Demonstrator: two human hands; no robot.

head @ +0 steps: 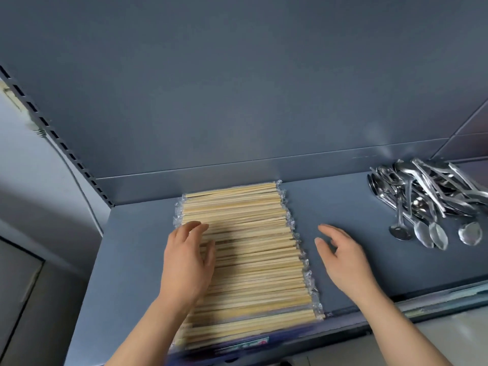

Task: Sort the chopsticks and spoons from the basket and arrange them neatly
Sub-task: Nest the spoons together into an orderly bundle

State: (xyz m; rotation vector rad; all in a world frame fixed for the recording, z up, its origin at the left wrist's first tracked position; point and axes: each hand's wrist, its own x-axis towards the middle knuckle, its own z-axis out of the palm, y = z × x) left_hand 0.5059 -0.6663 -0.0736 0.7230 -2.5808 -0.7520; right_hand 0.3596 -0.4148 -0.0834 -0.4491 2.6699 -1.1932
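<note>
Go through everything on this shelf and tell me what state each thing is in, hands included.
Plastic-wrapped wooden chopsticks: flat, side by side in a tidy row.
Shiny silver spoons: jumbled pile at the right, not lined up.
Grey-blue shelf: bears both groups.
Left hand: fingers relaxed, on the chopstick row.
Right hand: open, holds nothing, right of the chopsticks.

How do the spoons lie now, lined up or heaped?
Heaped. The spoons cross over one another at differing angles in a loose pile at the right end of the shelf.
</note>
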